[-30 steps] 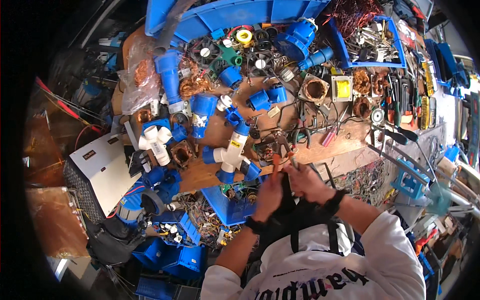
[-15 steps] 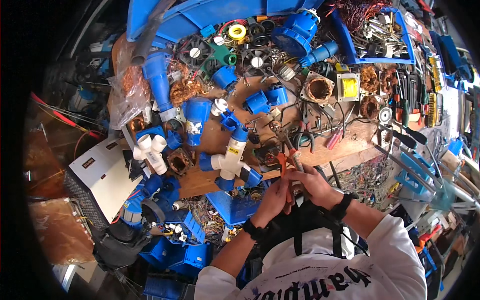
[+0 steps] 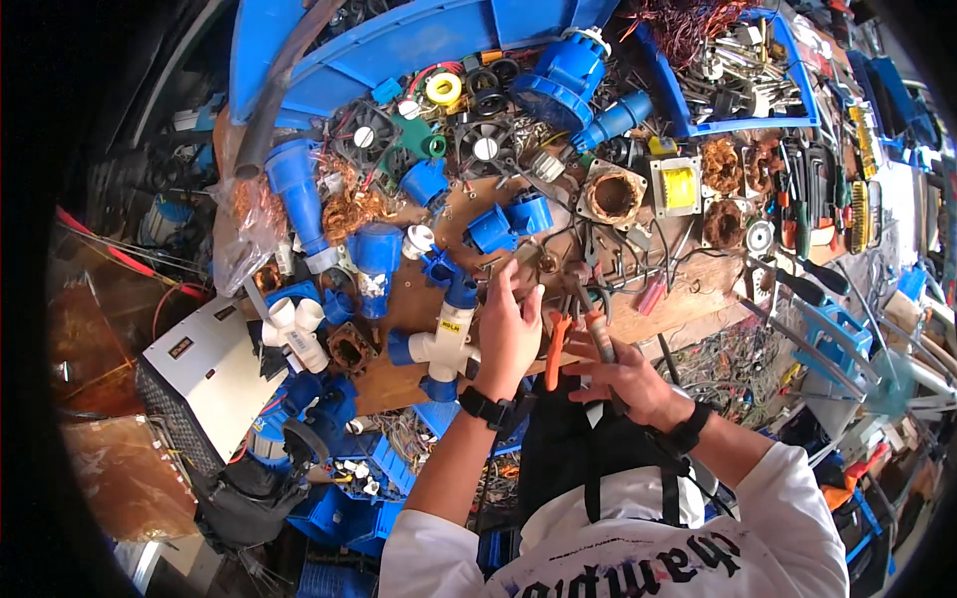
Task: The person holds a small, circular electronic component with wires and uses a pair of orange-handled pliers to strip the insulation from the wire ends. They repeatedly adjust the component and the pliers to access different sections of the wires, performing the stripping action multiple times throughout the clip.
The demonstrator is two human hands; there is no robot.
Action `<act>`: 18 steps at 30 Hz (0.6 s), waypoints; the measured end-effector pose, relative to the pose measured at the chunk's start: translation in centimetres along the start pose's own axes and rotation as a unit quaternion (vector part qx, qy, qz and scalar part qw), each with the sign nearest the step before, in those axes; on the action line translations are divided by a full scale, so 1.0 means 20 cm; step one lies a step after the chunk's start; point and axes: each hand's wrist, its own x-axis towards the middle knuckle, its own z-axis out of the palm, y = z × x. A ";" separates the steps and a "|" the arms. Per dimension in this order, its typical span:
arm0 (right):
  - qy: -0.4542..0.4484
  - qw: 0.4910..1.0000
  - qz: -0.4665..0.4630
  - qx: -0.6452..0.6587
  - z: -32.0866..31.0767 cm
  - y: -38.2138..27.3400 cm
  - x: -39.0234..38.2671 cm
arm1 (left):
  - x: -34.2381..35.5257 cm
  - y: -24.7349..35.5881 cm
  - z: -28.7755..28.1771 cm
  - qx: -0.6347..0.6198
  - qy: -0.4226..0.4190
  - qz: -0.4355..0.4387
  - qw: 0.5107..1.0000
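My left hand (image 3: 511,329) is open, fingers apart and raised, beside the orange handle and holding nothing. In my right hand (image 3: 638,384) is one handle of a pair of pliers (image 3: 600,337); some of its fingers are stretched loosely. The pliers' orange handle (image 3: 556,354) stands apart from the held one, between my hands. Their dark jaws point away from me over the bench edge; whether they grip anything I cannot tell. Left of my left hand lies a white cross-shaped pipe fitting (image 3: 446,344) with blue ends. Beyond the pliers are dark cables and a red-handled screwdriver (image 3: 651,297).
Crowding the wooden bench (image 3: 698,289) are blue connectors (image 3: 490,229), small fans (image 3: 485,149), motor cores with copper windings (image 3: 611,192) and a yellow coil (image 3: 679,186). A blue bin of metal parts (image 3: 688,128) stands at the far right. A grey pipe (image 3: 274,110) leans at left.
My left hand has let go of the pliers and moved left and away from me, opening. The handles are spread wider, with my right hand still on one. The view has shifted slightly.
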 end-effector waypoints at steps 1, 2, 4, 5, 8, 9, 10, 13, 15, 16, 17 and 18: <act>-0.009 1.000 -0.001 -0.003 -0.02 0.01 -0.02 | 0.01 -0.01 0.02 -0.036 -0.002 0.004 0.999; -0.016 1.000 -0.001 -0.006 -0.03 0.02 -0.04 | 0.03 -0.01 0.05 -0.074 -0.006 0.008 0.997; -0.021 1.000 -0.012 -0.003 -0.05 0.03 -0.10 | 0.04 -0.01 0.09 -0.072 -0.011 0.010 0.997; -0.021 1.000 -0.020 -0.007 -0.05 0.04 -0.11 | 0.05 -0.01 0.10 -0.055 0.003 0.028 0.998; -0.026 0.999 -0.039 -0.022 -0.07 0.03 -0.15 | 0.07 0.04 0.13 0.006 0.012 0.055 0.998; -0.020 0.997 -0.056 -0.052 -0.07 0.03 -0.17 | 0.08 0.05 0.14 0.035 0.017 0.073 0.997; -0.013 0.994 -0.074 -0.081 -0.07 0.03 -0.20 | 0.08 0.05 0.15 0.064 0.023 0.090 0.994; 0.003 0.984 -0.103 -0.144 -0.09 -0.01 -0.30 | 0.09 0.03 0.19 0.122 0.038 0.100 0.987; 0.007 0.982 -0.130 -0.134 -0.13 0.01 -0.36 | 0.10 0.05 0.19 0.144 0.023 0.094 0.985; 0.006 0.981 -0.138 -0.140 -0.15 0.00 -0.40 | 0.10 0.04 0.20 0.151 0.031 0.096 0.983; 0.010 0.982 -0.130 -0.136 -0.15 -0.02 -0.43 | 0.11 0.04 0.21 0.154 0.036 0.098 0.983; 0.015 0.984 -0.122 -0.131 -0.15 -0.04 -0.46 | 0.11 0.04 0.22 0.156 0.041 0.099 0.982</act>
